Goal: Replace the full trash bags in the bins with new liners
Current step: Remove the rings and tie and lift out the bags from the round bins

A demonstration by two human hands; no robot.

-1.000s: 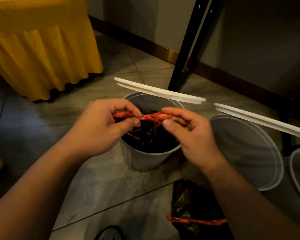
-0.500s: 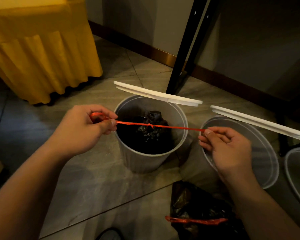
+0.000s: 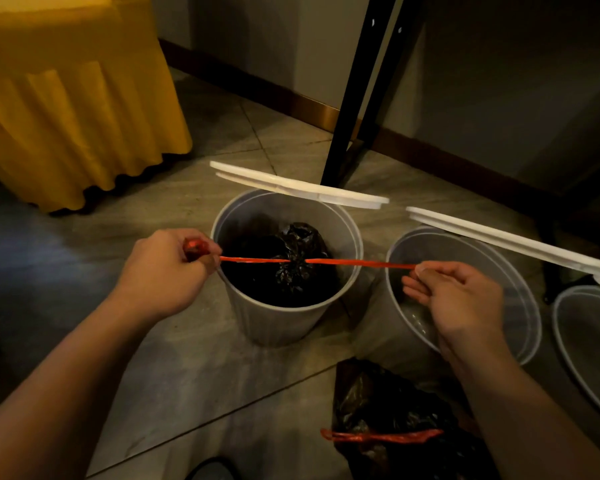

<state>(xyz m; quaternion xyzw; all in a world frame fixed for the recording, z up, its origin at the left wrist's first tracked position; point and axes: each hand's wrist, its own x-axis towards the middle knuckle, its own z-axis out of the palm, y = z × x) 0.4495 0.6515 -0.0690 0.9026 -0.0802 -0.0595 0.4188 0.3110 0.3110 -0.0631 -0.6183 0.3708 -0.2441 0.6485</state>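
A grey bin [image 3: 274,323] stands on the floor in the middle, its white lid [image 3: 298,186] tipped up behind it. Inside sits a black trash bag [image 3: 297,261], gathered at its neck by a red drawstring [image 3: 357,262] stretched taut across the bin's mouth. My left hand [image 3: 167,268] grips the string's left end in a fist at the bin's left rim. My right hand [image 3: 454,299] pinches the right end over the neighbouring bin [image 3: 520,306], which holds no bag that I can see.
A tied black bag with a red drawstring [image 3: 388,420] lies on the floor at the bottom, near my right forearm. A third bin [image 3: 589,337] shows at the right edge. A yellow-skirted table [image 3: 70,98] stands at the back left, and black stand legs [image 3: 354,98] rise behind the bins.
My hands were close together over the bin, working the red string. They have pulled apart sideways, drawing the string taut and cinching the bag's neck.
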